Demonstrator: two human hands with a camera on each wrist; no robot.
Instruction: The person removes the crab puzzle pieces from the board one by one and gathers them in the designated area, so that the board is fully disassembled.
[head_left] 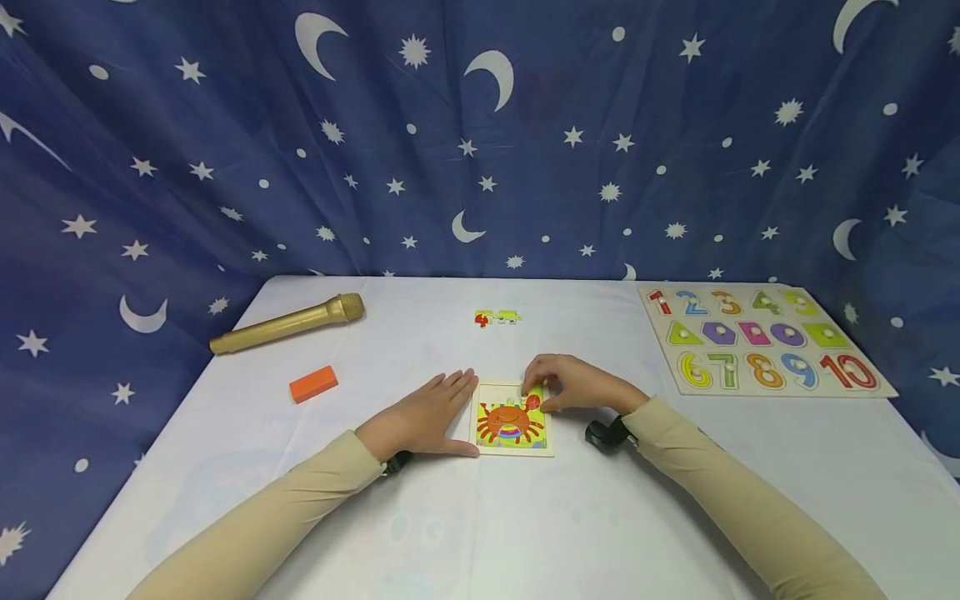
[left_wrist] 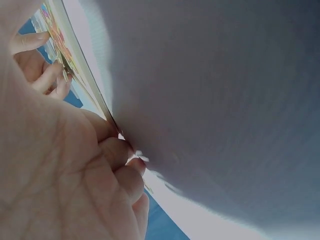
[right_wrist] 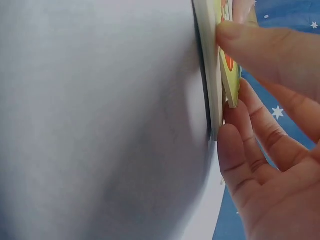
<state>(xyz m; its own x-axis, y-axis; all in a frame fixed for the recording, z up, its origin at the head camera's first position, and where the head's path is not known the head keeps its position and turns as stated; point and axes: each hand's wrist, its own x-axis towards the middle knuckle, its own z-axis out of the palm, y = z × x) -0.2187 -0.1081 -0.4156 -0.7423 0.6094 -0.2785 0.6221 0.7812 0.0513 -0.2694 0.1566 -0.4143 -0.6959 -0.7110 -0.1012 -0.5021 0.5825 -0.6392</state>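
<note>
On the white table (head_left: 540, 525), near the middle, lay a small tray (head_left: 517, 453) with a red crab (head_left: 509, 419) in it. The crab faced the person the right way up, so its parts were likely easy to match. The left hand (head_left: 423, 417) rested along the tray's left side, with its fingers long and the thumb spread out. It touched the edge but gripped nothing; I think it was there so the tray would not slide. The right hand (head_left: 581, 383) was at the top right corner. Its thumb and fingers were bent and nearly closed, pinching a piece (right_wrist: 230, 85) with a claw on it. The piece was tipped up from the tray, perhaps so its bumps could be lined up. The top left part of the tray was bare wood.

Past the tray lay a red bit (head_left: 482, 319) and an eye bit (head_left: 508, 317), close side by side, maybe put there to be seen and reached. A gold mic (head_left: 288, 323) and an orange block (head_left: 313, 384) lay off to the left, and a number board (head_left: 671, 354) to the right, well apart, probably to leave the hands room.
</note>
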